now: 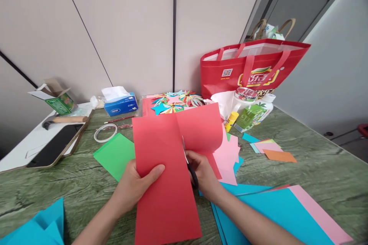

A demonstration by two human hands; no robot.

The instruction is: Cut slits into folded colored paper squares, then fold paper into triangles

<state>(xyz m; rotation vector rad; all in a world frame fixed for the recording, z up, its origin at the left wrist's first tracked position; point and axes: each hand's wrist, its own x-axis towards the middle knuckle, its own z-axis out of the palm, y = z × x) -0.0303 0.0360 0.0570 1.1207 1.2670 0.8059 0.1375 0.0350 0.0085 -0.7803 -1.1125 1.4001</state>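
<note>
A sheet of red paper (165,203) is held up in front of me, cut lengthwise from its near edge to partway up. My left hand (135,183) grips its left side, thumb on top and fingers hidden behind. My right hand (202,172) is closed around black-handled scissors (192,172), whose blades sit in the cut. To the right of the cut, the paper strip bends up and curls over the scissors. Beneath the red sheet, green paper (115,157) shows at the left and pink paper pieces (225,160) at the right.
Blue sheets (270,210) lie front right, folded blue paper (37,226) front left. A tape roll (105,133), tissue box (121,105), hammer (66,120) and phone (54,145) are at left. A glue stick (231,121), bottle (266,105) and red bag (230,78) stand back right.
</note>
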